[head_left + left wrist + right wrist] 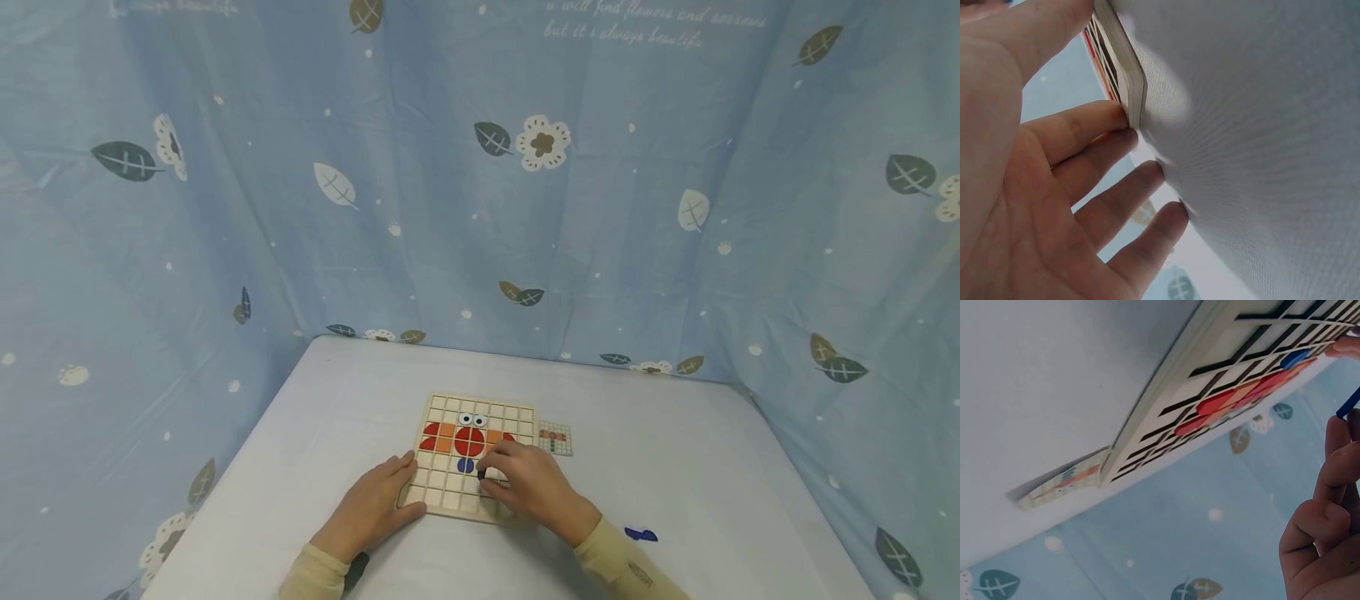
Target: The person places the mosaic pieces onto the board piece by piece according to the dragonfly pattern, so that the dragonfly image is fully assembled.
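Note:
A wooden grid board (465, 515) lies on the table. Red and orange tiles form a crab-like picture on it, with a red disc (469, 442) in the middle and two eye tiles (472, 419) above. Blue tiles (466, 465) sit just below the disc. My left hand (375, 504) rests at the board's left side, thumb by the near corner and extended fingers (1094, 125) touching the edge. Over the board's lower right part, my right hand (536, 483) pinches a small blue tile (1349, 404) between thumb and fingertips; the hand hides some squares.
Against the board's right side lies a small pattern card (555, 437) with a grid picture. Loose blue tiles (641, 534) lie on the white table (675, 450) near the right forearm. A blue patterned curtain (450, 208) surrounds the table's back and sides.

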Demonstrator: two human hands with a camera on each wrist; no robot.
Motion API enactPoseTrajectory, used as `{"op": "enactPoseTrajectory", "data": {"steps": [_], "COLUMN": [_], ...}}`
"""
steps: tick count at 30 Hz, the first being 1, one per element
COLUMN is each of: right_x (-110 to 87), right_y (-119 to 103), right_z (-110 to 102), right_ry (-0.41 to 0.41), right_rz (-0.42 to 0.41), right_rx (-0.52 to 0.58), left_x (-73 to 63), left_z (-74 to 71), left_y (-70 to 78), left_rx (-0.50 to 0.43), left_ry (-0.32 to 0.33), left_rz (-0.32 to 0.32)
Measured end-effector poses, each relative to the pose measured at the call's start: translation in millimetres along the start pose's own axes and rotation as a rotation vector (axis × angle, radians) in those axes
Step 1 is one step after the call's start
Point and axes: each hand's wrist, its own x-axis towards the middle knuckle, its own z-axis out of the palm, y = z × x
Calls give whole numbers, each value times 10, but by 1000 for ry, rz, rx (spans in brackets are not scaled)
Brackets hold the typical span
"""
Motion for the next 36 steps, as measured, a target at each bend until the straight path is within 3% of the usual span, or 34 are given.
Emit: {"op": "enactPoseTrajectory", "data": {"steps": [20, 28, 36], "right_x": [338, 368, 388], "right_y": [-80, -119, -147], "right_z": [274, 312, 331], "right_ry": [-71, -195, -250], "right_rz": [-107, -67, -33], "right_rx": [-42, -58, -54], "left_x": [-13, -25, -27], "left_z": [-19, -12, -21], "left_y": [-14, -17, -6], "left_rx": [12, 12, 4], "left_ry": [30, 38, 41], "left_rz": [34, 46, 46]}}
